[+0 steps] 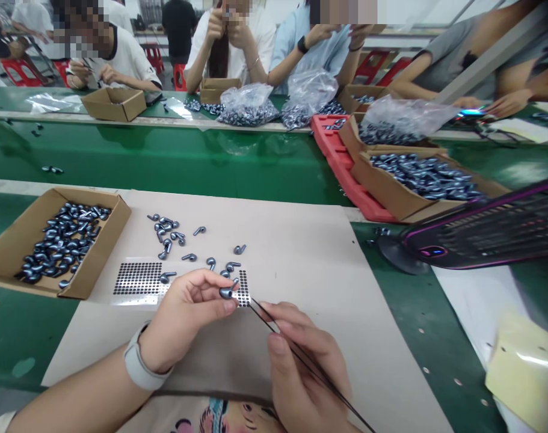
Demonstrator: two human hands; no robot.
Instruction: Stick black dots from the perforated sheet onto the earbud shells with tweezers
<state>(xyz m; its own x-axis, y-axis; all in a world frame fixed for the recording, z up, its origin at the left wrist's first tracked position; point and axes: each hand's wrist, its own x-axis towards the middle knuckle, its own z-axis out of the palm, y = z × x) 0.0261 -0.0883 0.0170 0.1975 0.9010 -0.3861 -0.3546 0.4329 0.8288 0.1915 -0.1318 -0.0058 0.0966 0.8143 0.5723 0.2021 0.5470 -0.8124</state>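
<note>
My left hand (190,313), with a grey band on its wrist, pinches a dark blue earbud (226,293) between thumb and fingers. In my right hand (305,361) is a pair of thin black tweezers (263,319), their tips close to the earbud, at the right edge of a patch of small black dots (243,288). A clear sheet of black dot stickers (137,278) lies left of my left hand. Whether the patch belongs to that sheet is hidden by the hand. Several loose earbuds (165,225) lie on the beige board (301,240) beyond my hands.
A cardboard box of earbuds (113,240) stands at left. At right are a black fan (481,234), a yellow pad (526,355) and a red crate (341,165) with an earbud-filled box (386,189). Across the green surface (187,153), people sit near bagged earbuds (246,105).
</note>
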